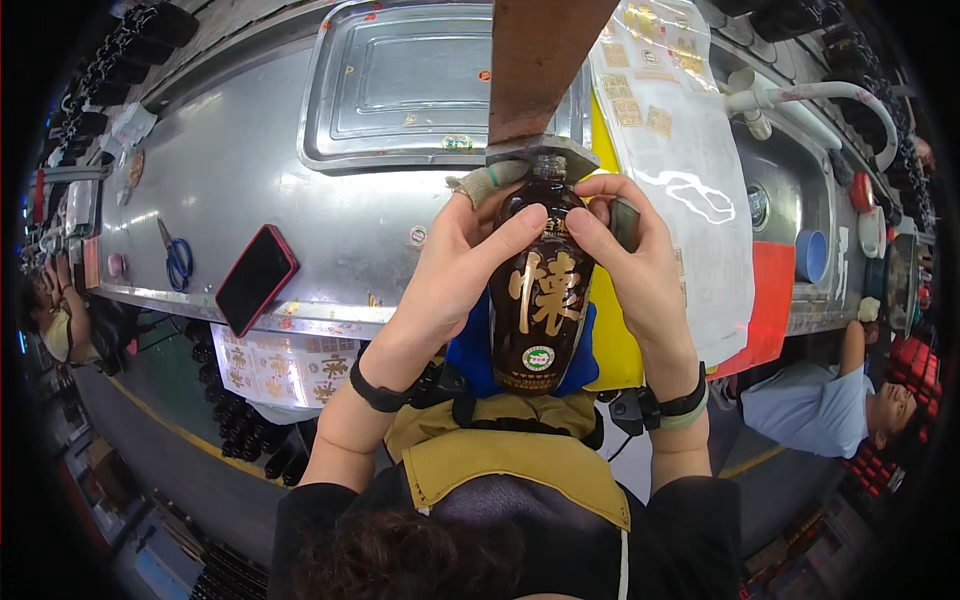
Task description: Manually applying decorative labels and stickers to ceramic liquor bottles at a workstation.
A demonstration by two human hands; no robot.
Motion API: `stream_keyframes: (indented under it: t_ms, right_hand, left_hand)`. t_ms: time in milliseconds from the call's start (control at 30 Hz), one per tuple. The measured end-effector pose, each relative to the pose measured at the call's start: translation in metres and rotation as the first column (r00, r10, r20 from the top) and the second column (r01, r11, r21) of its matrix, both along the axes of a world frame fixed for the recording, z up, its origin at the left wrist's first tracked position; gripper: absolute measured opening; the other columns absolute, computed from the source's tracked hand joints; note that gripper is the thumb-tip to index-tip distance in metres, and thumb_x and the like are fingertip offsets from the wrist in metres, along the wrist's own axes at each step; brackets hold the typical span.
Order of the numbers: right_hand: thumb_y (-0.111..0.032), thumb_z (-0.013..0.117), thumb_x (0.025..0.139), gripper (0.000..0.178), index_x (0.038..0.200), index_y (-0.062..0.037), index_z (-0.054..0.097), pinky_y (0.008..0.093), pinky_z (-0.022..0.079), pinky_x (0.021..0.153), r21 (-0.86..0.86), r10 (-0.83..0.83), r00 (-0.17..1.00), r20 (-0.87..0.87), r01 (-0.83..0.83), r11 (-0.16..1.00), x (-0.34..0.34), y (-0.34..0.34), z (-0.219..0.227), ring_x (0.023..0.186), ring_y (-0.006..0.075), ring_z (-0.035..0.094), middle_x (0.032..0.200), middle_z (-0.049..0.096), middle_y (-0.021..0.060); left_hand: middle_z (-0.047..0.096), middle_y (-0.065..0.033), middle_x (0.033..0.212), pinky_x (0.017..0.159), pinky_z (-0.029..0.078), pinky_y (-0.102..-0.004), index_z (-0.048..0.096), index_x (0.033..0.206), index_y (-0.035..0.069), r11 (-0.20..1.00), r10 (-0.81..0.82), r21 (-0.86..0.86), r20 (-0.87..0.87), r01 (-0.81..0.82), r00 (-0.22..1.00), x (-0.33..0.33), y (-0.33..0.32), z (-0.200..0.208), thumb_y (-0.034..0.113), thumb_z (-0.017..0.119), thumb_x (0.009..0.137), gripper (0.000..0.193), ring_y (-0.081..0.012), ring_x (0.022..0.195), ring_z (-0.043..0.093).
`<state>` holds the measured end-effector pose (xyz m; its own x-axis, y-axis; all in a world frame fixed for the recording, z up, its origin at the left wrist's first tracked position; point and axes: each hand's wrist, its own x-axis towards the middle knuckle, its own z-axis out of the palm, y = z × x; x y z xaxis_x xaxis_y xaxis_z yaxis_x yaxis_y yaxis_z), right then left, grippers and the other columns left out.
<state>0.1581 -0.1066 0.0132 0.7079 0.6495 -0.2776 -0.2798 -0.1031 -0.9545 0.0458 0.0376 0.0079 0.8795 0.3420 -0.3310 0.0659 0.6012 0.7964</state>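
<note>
A dark brown glass bottle (520, 345) lies with its neck pointing away from me and its base near my apron. Its front carries large gold characters and a small round green-and-white sticker (538, 358). From the left, my left hand (462, 245) grips the bottle's shoulder, thumb pressed flat on the front. My right hand (640, 250) holds the opposite side, its thumb on the glass just below the neck. Cloth-like covers sheathe a finger of each hand. Blue cloth (478, 350) shows beneath the bottle.
A metal tray (400, 150) sits on the steel counter behind a brown upright post (540, 70). Leftward lie a phone (257, 280) and blue-handled scissors (178, 262). Sticker sheets (690, 200) cover the right, before a sink (790, 190). Another person (810, 400) is at far right.
</note>
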Motion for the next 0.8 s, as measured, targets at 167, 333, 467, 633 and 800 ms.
stream_keyframes:
  t_ms: [167,333,467,633,800]
  right_hand:
    - [-0.013,0.078,0.091,0.026,0.111,-0.0042,0.065,0.0160,0.031,0.065,0.007,-0.002,1.000,-0.016,0.002,1.000,0.0005,-0.0006,0.0013,0.075,0.0012,0.037,0.083,0.041,-0.0084]
    - [-0.013,0.077,0.092,0.025,0.111,-0.0039,0.064,0.0156,0.031,0.065,0.009,-0.002,1.000,-0.005,0.002,1.000,-0.0002,0.0005,0.0013,0.075,0.0012,0.037,0.083,0.040,-0.0083]
    - [-0.012,0.076,0.092,0.023,0.111,-0.0049,0.064,0.0157,0.031,0.065,0.036,-0.016,1.000,-0.004,0.016,0.999,-0.0017,0.0010,0.0001,0.075,0.0010,0.037,0.083,0.040,-0.0085]
    - [-0.014,0.079,0.089,0.026,0.110,-0.0071,0.064,0.0173,0.030,0.063,-0.012,-0.014,0.998,0.066,0.015,1.000,-0.0014,-0.0010,-0.0028,0.072,0.0008,0.035,0.083,0.039,-0.0090]
    - [-0.014,0.078,0.090,0.025,0.110,-0.0062,0.064,0.0172,0.028,0.062,0.025,-0.007,0.999,0.040,0.006,1.000,-0.0008,-0.0014,-0.0033,0.072,0.0008,0.035,0.083,0.039,-0.0091]
  left_hand:
    - [0.062,-0.0135,0.133,0.107,0.045,-0.0337,0.048,0.141,-0.004,1.000,-0.002,0.010,0.007,0.002,1.000,-0.0003,0.0001,-0.0012,0.016,0.070,0.097,0.053,-0.0166,0.121,0.059]
    - [0.061,-0.0134,0.134,0.106,0.045,-0.0334,0.048,0.141,-0.004,0.999,-0.011,0.030,0.011,0.010,1.000,-0.0005,0.0005,-0.0031,0.018,0.072,0.096,0.055,-0.0169,0.121,0.059]
    - [0.062,-0.0134,0.132,0.106,0.045,-0.0335,0.048,0.141,-0.004,1.000,0.006,0.022,0.019,-0.006,1.000,0.0004,-0.0010,-0.0021,0.018,0.073,0.095,0.057,-0.0170,0.121,0.059]
    - [0.064,-0.0130,0.130,0.103,0.047,-0.0323,0.050,0.140,-0.005,0.997,-0.030,0.076,-0.024,0.031,0.999,0.0013,0.0001,-0.0007,0.016,0.075,0.092,0.058,-0.0162,0.118,0.060]
    - [0.062,-0.0132,0.132,0.104,0.046,-0.0334,0.049,0.141,-0.005,0.993,-0.013,0.116,-0.001,0.013,1.000,0.0001,0.0003,-0.0012,0.014,0.076,0.092,0.059,-0.0160,0.117,0.060]
